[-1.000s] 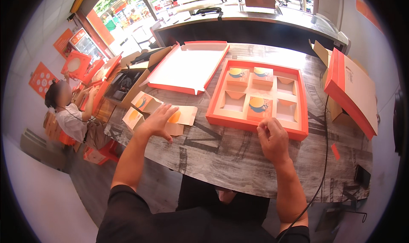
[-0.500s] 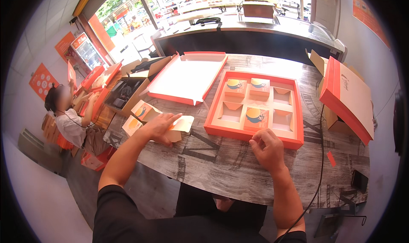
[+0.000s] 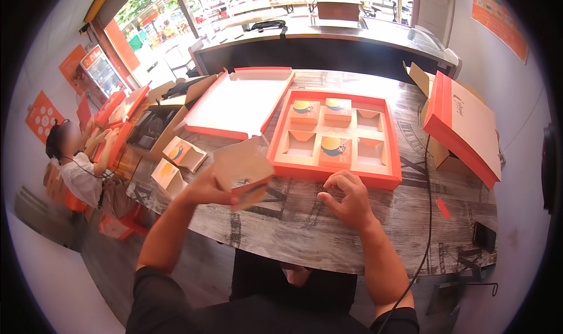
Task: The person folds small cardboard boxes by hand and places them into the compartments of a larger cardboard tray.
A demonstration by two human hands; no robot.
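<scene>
My left hand (image 3: 205,187) grips a small cardboard box (image 3: 245,165), raised off the table and tilted, a little smeared by motion. My right hand (image 3: 350,200) holds nothing; its thumb and curved fingers are apart, just in front of the near wall of a red compartment box (image 3: 328,173). Three small printed boxes sit inside that: one back left (image 3: 304,112), one back middle (image 3: 338,109), one front middle (image 3: 335,152). Left of my left hand, two more small boxes stand on the table, an orange-printed one (image 3: 183,151) and a nearer one (image 3: 168,177).
Behind lies a red-rimmed lid (image 3: 237,102), white inside. A carton (image 3: 158,129) stands left, a red and tan box (image 3: 463,123) leans at right. A black cable (image 3: 428,205) crosses the table (image 3: 293,234) near a dark phone-like object (image 3: 484,237). A person (image 3: 82,164) works at far left.
My left hand has lifted the small box off the table and brought it right. My right hand's fingers have spread from a tighter curl. The whole view has shifted slightly.
</scene>
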